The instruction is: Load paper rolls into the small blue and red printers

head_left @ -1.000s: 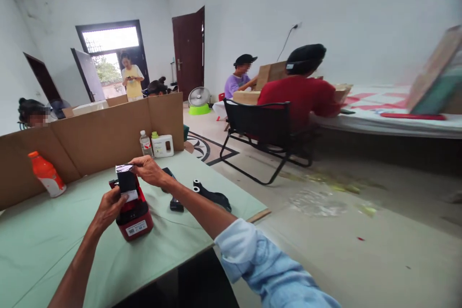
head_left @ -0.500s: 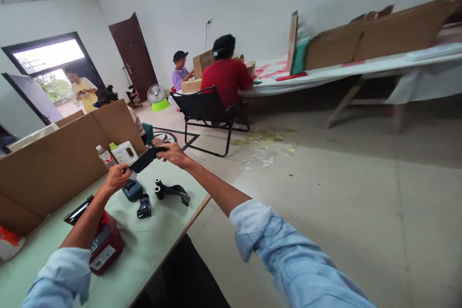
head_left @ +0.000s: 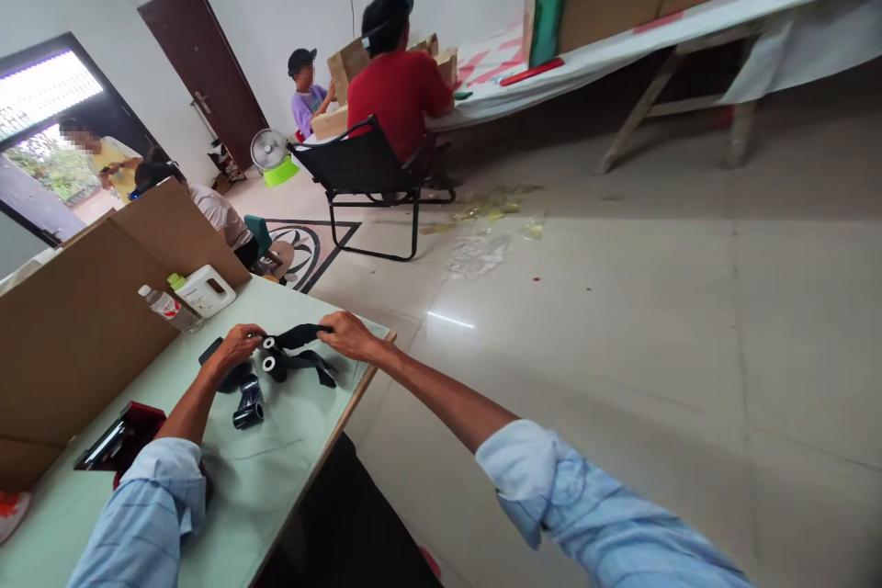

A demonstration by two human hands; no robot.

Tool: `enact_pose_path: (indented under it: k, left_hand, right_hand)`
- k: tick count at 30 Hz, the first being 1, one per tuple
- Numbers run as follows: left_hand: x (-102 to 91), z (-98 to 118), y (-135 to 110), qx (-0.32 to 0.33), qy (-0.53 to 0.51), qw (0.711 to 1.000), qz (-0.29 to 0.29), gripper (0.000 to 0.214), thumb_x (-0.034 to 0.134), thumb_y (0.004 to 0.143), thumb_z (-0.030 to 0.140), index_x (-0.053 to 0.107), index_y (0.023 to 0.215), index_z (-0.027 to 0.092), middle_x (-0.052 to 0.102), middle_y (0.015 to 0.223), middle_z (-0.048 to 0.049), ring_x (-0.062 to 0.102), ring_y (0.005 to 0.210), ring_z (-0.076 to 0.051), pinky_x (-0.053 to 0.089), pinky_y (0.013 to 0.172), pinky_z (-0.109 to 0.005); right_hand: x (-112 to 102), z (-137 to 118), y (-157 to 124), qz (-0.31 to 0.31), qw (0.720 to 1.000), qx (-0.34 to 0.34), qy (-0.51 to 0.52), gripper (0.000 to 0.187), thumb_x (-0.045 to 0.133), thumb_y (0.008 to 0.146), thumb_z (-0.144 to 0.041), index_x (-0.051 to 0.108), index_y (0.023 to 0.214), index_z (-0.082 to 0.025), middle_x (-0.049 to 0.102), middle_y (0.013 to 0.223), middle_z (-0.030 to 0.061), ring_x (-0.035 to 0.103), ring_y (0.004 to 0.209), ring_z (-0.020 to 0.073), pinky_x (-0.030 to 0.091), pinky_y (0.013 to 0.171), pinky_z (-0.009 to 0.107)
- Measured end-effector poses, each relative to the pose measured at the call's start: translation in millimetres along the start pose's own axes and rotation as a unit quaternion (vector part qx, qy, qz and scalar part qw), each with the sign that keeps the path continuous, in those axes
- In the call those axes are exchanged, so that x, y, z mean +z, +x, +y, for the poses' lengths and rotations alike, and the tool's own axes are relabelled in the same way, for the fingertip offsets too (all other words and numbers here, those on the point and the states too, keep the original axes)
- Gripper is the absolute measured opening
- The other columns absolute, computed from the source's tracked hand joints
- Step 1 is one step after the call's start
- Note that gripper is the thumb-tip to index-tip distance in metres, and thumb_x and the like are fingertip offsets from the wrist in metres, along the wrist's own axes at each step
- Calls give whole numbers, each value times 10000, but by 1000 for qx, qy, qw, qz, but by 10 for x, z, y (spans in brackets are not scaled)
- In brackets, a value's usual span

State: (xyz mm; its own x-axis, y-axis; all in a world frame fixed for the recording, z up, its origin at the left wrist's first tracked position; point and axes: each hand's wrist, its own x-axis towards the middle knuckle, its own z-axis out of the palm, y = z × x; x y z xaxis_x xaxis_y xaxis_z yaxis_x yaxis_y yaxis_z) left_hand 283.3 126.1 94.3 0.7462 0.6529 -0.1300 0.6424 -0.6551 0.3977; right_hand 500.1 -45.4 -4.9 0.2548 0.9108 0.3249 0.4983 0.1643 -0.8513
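A black ribbon [head_left: 299,335] stretches between my hands, low over the table. My right hand [head_left: 350,336] pinches its right end. My left hand [head_left: 238,345] has its fingers closed at the ribbon's left end; exactly how it grips there is partly hidden. Just beside the left fingers are two small black rolls with white cores [head_left: 269,364], a loose black strip trailing right from them. Nearer to me lies another dark, shiny roll [head_left: 248,404]. A dark device [head_left: 215,351] sits partly behind my left hand. My left forearm partly covers a red and black machine [head_left: 130,432].
A cardboard partition [head_left: 103,294] borders the light green table [head_left: 276,478]. By it are a clear bottle [head_left: 169,308] and a white jug [head_left: 207,290]. Beyond, a person in red sits on a black chair [head_left: 365,156]. A fan [head_left: 273,156] stands on the floor.
Both hands have lowered with the ribbon, from above the table to beside the two rolls. The view has shifted, so the room sits further left and higher.
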Motion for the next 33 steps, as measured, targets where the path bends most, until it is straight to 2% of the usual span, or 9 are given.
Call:
enact_pose_path:
  k: [4, 7, 11, 14, 17, 20, 26, 29, 33]
  left_hand:
    - [-28, 34, -87, 8, -18, 998, -54, 353, 551, 740, 392, 755, 899, 152, 642, 664, -2, 547, 588, -158, 454, 582, -268]
    - [-35, 102, -175, 20, -20, 997, -73, 323, 580, 747, 401, 761, 874, 165, 666, 676, -12, 569, 606, -171, 469, 597, -276]
    - [-31, 205, -290, 40, -12, 996, -73, 323, 587, 804, 398, 788, 946, 188, 766, 850, -54, 668, 796, -230, 536, 739, -306]
    - [-27, 259, -374, 47, 12, 998, -45, 336, 589, 818, 337, 779, 1058, 198, 783, 1029, -80, 688, 975, -267, 540, 889, -344]
    - [-14, 302, -497, 47, 55, 997, 9, 408, 570, 779, 215, 732, 1153, 195, 741, 1128, -90, 673, 1026, -264, 520, 950, -377]
    - [40, 364, -681, 54, 101, 992, 60, 443, 555, 717, 123, 702, 1127, 200, 679, 1153, -88, 644, 1048, -255, 492, 980, -394]
    - [311, 470, -979, 46, 165, 979, 110, 243, 695, 766, 209, 681, 1008, 222, 646, 1046, -63, 626, 998, -258, 470, 893, -369]
    - [451, 473, -989, 30, 173, 977, 125, 169, 723, 808, 245, 673, 968, 223, 668, 1034, -66, 635, 983, -258, 452, 832, -347]
    - [551, 469, -957, 21, 158, 976, 148, 41, 692, 838, 212, 655, 855, 211, 688, 962, -71, 645, 907, -243, 430, 779, -333]
  right_hand:
    - [0, -8, -214, -27, 999, -25, -32, 211, 541, 840, -186, 643, 655, -181, 562, 626, -24, 448, 604, 116, 289, 583, 239]
    - [-1, -40, -348, -35, 997, -45, -59, 194, 573, 853, -175, 654, 678, -189, 609, 687, 0, 508, 678, 139, 336, 637, 243]
    - [-19, -86, -492, -44, 991, -82, -97, 167, 618, 854, -139, 661, 701, -192, 672, 838, 54, 571, 866, 197, 397, 777, 280]
    - [-46, -108, -579, -48, 987, -105, -115, 156, 612, 845, -84, 684, 757, -191, 695, 937, 77, 591, 960, 223, 417, 871, 316]
    - [-70, -122, -652, -46, 983, -128, -127, 183, 597, 832, -51, 707, 863, -194, 702, 1012, 83, 601, 1033, 235, 427, 925, 335]
    - [-80, -133, -713, -51, 980, -137, -132, 235, 582, 825, -54, 712, 969, -188, 695, 1005, 82, 604, 1031, 237, 442, 926, 338]
    - [-42, -145, -814, -34, 982, -130, -134, 440, 625, 827, -151, 650, 1266, -158, 696, 1097, 125, 605, 1089, 281, 479, 942, 380]
    - [-42, -169, -882, -27, 985, -121, -121, 522, 646, 832, -186, 604, 1352, -166, 689, 1175, 137, 610, 1133, 291, 490, 993, 416]
    - [-98, -202, -1002, -17, 988, -123, -90, 621, 696, 840, -244, 544, 1440, -192, 643, 1327, 149, 588, 1247, 299, 481, 1079, 454]
